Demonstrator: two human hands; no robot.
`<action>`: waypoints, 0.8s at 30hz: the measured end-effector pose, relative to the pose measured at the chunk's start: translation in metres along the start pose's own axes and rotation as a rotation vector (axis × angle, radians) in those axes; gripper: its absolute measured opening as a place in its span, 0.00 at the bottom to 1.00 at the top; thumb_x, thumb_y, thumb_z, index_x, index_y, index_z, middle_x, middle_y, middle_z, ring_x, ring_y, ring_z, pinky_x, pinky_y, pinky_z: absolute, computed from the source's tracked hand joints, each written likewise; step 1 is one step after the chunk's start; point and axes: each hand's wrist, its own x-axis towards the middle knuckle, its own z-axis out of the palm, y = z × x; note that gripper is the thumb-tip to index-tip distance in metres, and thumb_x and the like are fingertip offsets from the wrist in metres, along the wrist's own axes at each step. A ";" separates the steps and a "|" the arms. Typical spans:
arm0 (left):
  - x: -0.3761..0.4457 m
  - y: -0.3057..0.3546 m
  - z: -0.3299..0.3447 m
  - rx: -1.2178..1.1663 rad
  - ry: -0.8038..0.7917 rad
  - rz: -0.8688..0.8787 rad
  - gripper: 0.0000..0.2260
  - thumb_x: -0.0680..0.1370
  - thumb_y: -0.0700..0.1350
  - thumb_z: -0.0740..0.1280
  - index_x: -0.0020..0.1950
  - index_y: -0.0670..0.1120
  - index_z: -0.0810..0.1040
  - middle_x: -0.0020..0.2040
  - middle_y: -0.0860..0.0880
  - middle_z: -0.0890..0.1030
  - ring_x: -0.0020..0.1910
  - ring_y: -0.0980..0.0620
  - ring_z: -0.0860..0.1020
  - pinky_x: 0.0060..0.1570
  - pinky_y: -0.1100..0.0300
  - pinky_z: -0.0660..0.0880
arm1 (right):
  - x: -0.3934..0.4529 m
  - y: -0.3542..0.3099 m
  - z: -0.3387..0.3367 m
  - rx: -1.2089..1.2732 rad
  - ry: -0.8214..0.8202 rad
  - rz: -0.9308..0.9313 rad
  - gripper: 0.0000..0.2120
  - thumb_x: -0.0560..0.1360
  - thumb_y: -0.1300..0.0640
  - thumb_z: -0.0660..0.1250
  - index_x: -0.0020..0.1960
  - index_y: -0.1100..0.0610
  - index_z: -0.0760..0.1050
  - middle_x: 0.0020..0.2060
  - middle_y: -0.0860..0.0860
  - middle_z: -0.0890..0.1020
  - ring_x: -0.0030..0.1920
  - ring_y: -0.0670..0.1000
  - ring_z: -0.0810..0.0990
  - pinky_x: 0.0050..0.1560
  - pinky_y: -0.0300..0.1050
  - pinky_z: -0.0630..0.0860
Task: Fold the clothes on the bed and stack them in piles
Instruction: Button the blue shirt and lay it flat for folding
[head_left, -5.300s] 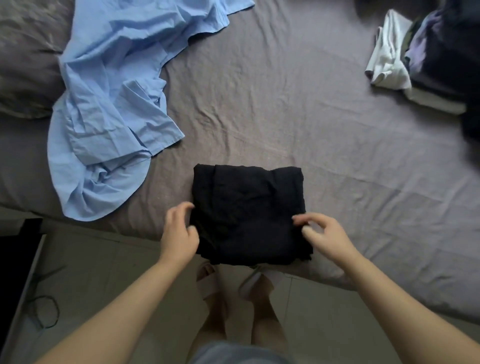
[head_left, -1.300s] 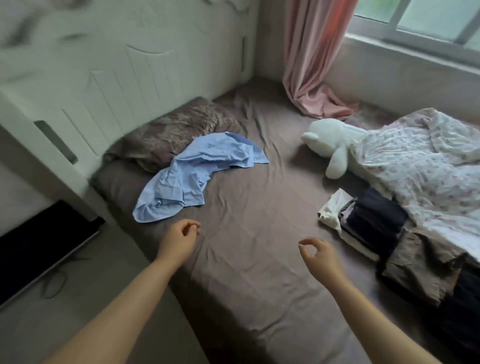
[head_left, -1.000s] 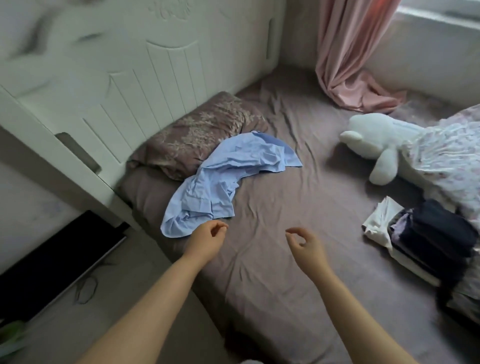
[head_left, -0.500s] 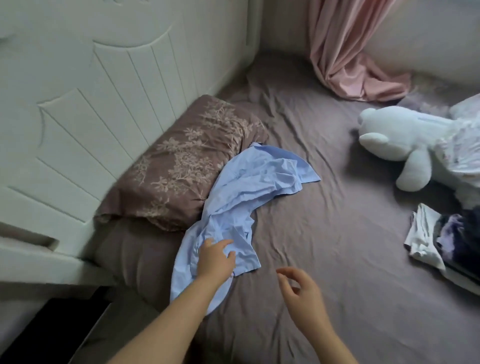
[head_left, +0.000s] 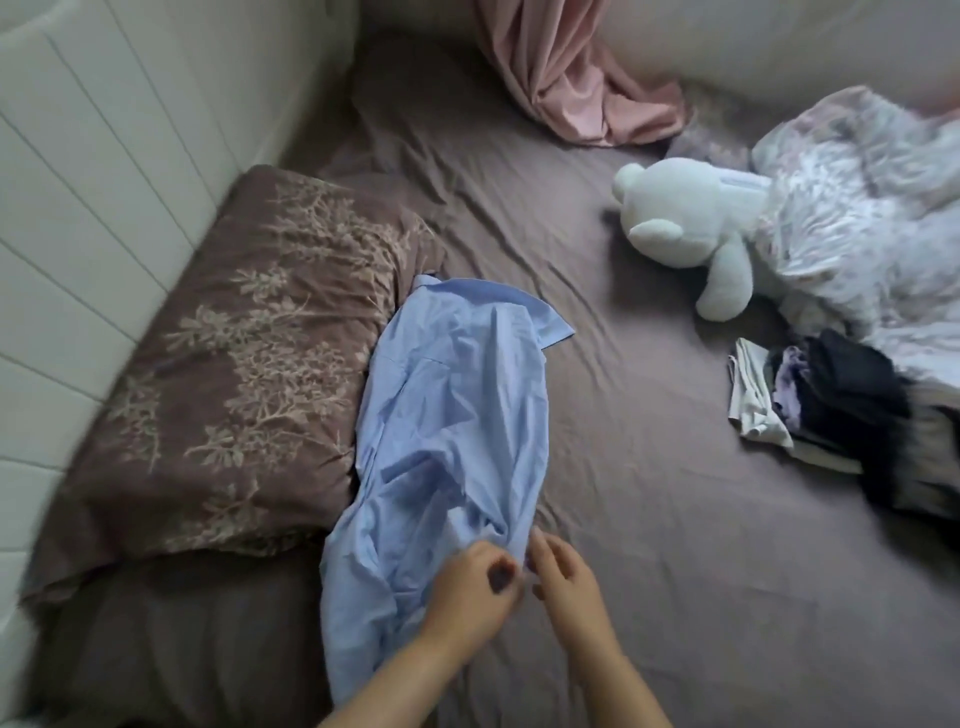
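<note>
At near centre of the bed (head_left: 649, 519), left hand (head_left: 467, 592) and right hand (head_left: 563, 579) both pinch the crumpled blue shirt (head_left: 452, 415) beside the pillow (head_left: 234, 374), still unfolded; folded pile (head_left: 821, 400) sits far right, so mostly done.

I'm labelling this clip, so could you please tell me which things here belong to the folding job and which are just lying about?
Part of the job:
- blue shirt, gripped by the left hand, right hand at its edge
- pile of folded clothes

Lying about:
- pillow
- white plush toy
- floral blanket
- pink curtain
</note>
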 end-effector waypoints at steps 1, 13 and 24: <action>-0.010 0.004 0.008 -0.055 -0.073 0.056 0.08 0.71 0.54 0.66 0.37 0.50 0.78 0.39 0.53 0.80 0.42 0.54 0.79 0.45 0.59 0.74 | 0.007 -0.009 -0.001 0.057 -0.014 0.062 0.17 0.70 0.40 0.71 0.49 0.53 0.79 0.42 0.48 0.85 0.47 0.48 0.82 0.54 0.46 0.78; 0.001 0.077 -0.025 -0.207 0.203 -0.119 0.02 0.77 0.45 0.67 0.49 0.48 0.75 0.44 0.52 0.80 0.51 0.47 0.79 0.53 0.54 0.75 | -0.032 -0.050 -0.070 -0.059 0.080 -0.252 0.14 0.76 0.68 0.61 0.42 0.51 0.78 0.32 0.41 0.78 0.34 0.40 0.75 0.34 0.33 0.71; -0.005 0.174 0.049 -0.015 0.036 -0.146 0.11 0.80 0.37 0.57 0.42 0.37 0.76 0.42 0.37 0.76 0.44 0.42 0.75 0.38 0.58 0.65 | -0.102 -0.001 -0.151 -0.221 -0.495 -0.346 0.11 0.76 0.45 0.66 0.48 0.52 0.80 0.43 0.54 0.83 0.44 0.43 0.78 0.46 0.42 0.76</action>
